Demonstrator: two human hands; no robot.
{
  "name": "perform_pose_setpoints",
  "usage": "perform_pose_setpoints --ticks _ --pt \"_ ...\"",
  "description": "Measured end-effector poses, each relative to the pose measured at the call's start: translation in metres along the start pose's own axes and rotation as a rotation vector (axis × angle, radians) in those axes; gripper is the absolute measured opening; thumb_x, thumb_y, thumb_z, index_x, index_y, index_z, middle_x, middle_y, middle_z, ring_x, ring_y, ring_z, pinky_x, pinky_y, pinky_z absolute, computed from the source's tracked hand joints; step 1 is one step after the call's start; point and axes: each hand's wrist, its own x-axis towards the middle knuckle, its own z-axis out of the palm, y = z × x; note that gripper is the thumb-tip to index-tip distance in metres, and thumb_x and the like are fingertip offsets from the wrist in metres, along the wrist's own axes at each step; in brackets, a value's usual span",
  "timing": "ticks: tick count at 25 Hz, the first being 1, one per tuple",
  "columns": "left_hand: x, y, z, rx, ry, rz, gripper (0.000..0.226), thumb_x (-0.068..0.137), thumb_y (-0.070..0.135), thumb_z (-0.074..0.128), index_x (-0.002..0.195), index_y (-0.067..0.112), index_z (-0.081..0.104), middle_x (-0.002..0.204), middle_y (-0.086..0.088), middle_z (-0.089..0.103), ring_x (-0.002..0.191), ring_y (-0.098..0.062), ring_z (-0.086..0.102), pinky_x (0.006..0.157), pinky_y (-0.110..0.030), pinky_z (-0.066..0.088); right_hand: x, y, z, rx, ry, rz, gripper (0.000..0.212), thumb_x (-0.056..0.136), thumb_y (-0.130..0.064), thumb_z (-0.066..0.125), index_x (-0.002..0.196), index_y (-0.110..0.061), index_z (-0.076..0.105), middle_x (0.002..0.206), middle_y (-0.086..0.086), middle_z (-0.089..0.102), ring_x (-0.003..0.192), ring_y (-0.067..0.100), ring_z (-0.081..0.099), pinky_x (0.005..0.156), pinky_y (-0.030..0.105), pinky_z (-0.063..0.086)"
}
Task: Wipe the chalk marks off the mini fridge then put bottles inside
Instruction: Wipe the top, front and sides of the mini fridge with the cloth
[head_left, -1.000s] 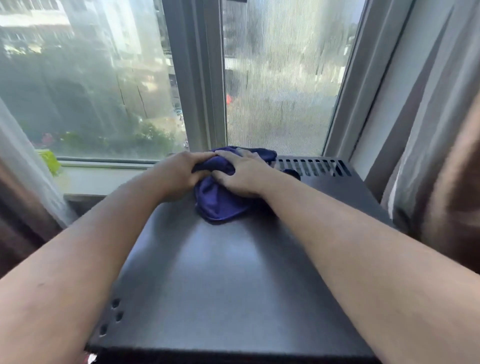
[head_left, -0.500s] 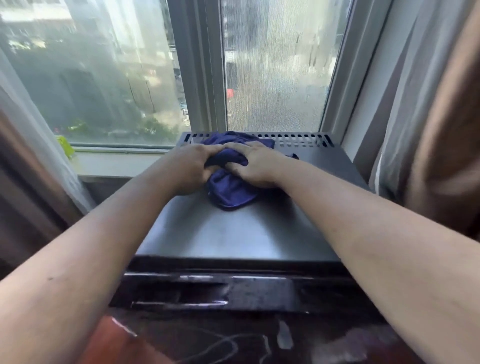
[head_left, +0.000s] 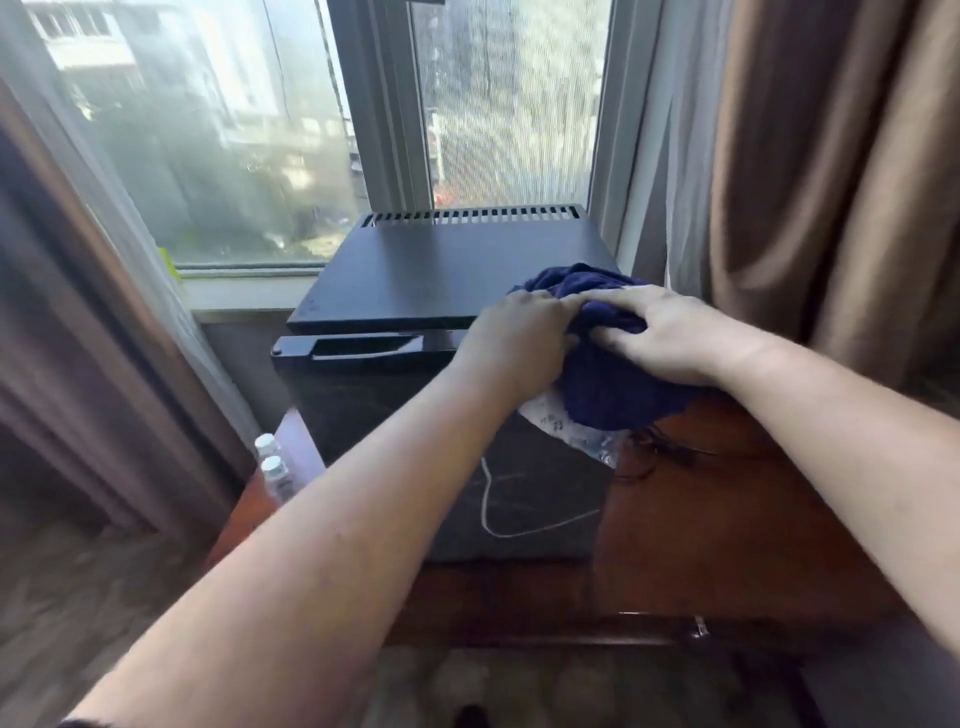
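The black mini fridge (head_left: 441, 270) stands under the window, its door shut. White chalk marks (head_left: 498, 512) curve across the lower door front, with a smeared white patch near the door's upper right. A dark blue cloth (head_left: 608, 384) is bunched at the fridge's upper right front corner. My left hand (head_left: 514, 340) grips the cloth's left side and my right hand (head_left: 654, 332) presses on top of it. Two clear bottles with white caps (head_left: 272, 467) stand left of the fridge, partly hidden by my left forearm.
The fridge sits on a reddish wooden cabinet (head_left: 727, 519). Brown curtains (head_left: 831, 182) hang close on the right, and a sheer curtain (head_left: 78, 260) hangs at the left. The window (head_left: 234, 130) is right behind the fridge. Carpeted floor lies below.
Both hands carried the cloth from the back of the fridge top down to its front right corner. My view pulled back, bringing the door, chalk marks and bottles into sight.
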Motion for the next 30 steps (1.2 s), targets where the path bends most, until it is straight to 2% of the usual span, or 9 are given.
perform_pose_setpoints --ticks 4,8,12,14,17,19,22,26,30 --pt "-0.026 0.023 0.008 0.167 0.113 -0.06 0.049 0.104 0.017 0.046 0.153 0.017 0.043 0.135 -0.009 0.067 0.122 -0.033 0.064 0.098 -0.044 0.048 -0.02 -0.016 0.002 -0.081 0.005 0.085 0.054 0.103 -0.039 0.054 0.155 -0.041 0.042 0.168 0.002 0.036 0.155 0.024 0.031 0.126 0.037 0.025" --pt "-0.035 -0.003 0.003 0.147 0.161 -0.058 0.045 0.105 0.024 0.047 0.151 0.023 0.047 0.134 -0.002 0.069 0.124 -0.028 0.066 0.101 -0.042 0.048 -0.013 -0.043 0.005 -0.124 -0.013 0.097 0.052 0.103 -0.043 0.053 0.153 -0.045 0.043 0.162 0.003 0.046 0.151 0.028 0.039 0.12 0.035 0.032" --pt "-0.051 -0.065 -0.009 0.097 0.138 -0.043 0.048 0.102 0.029 0.055 0.149 0.026 0.046 0.133 0.0 0.068 0.125 -0.027 0.065 0.101 -0.043 0.046 0.012 -0.088 0.029 -0.101 -0.05 0.073 0.051 0.103 -0.048 0.046 0.154 -0.049 0.039 0.163 0.002 0.045 0.149 0.03 0.041 0.119 0.038 0.033" --pt "-0.074 -0.104 -0.014 0.068 0.145 -0.085 0.044 0.107 0.035 0.046 0.15 0.029 0.047 0.133 0.002 0.068 0.126 -0.025 0.064 0.103 -0.041 0.043 0.029 -0.119 0.052 -0.056 -0.031 0.008 0.052 0.102 -0.049 0.046 0.153 -0.046 0.041 0.161 0.002 0.048 0.147 0.029 0.044 0.12 0.039 0.035" --pt "-0.113 -0.163 -0.017 0.012 0.202 -0.178 0.044 0.106 0.034 0.048 0.15 0.028 0.052 0.139 0.003 0.068 0.128 -0.025 0.063 0.109 -0.042 0.043 0.051 -0.172 0.097 -0.034 -0.027 -0.066 0.057 0.101 -0.053 0.046 0.156 -0.041 0.038 0.165 0.006 0.038 0.154 0.028 0.032 0.127 0.044 0.024" --pt "-0.131 -0.19 -0.017 -0.063 0.239 -0.213 0.044 0.105 0.026 0.055 0.148 0.022 0.057 0.141 0.002 0.068 0.128 -0.028 0.064 0.108 -0.046 0.046 0.055 -0.198 0.128 -0.062 0.047 -0.057 0.058 0.101 -0.054 0.044 0.157 -0.04 0.036 0.165 0.01 0.035 0.155 0.031 0.028 0.128 0.046 0.019" --pt "-0.135 -0.195 -0.009 -0.191 0.316 -0.225 0.045 0.1 0.011 0.06 0.144 0.016 0.062 0.138 -0.003 0.069 0.127 -0.032 0.064 0.107 -0.048 0.049 0.046 -0.208 0.156 -0.061 0.276 -0.027 0.053 0.102 -0.051 0.045 0.153 -0.038 0.044 0.159 0.008 0.043 0.149 0.031 0.036 0.126 0.048 0.02" --pt "-0.152 -0.18 0.009 -0.27 0.423 -0.218 0.054 0.093 0.001 0.06 0.144 0.017 0.062 0.146 -0.006 0.065 0.14 -0.027 0.056 0.122 -0.047 0.036 0.026 -0.201 0.184 0.006 0.534 -0.038 0.049 0.098 -0.04 0.057 0.146 -0.033 0.056 0.152 0.009 0.051 0.143 0.033 0.044 0.125 0.05 0.026" --pt "-0.162 -0.184 0.025 -0.331 0.542 -0.157 0.064 0.082 -0.011 0.07 0.139 0.017 0.068 0.148 -0.004 0.063 0.14 -0.021 0.057 0.123 -0.035 0.036 0.018 -0.192 0.211 0.054 0.714 -0.12 0.047 0.097 -0.031 0.061 0.143 -0.027 0.06 0.154 0.012 0.049 0.147 0.034 0.041 0.123 0.051 0.03"
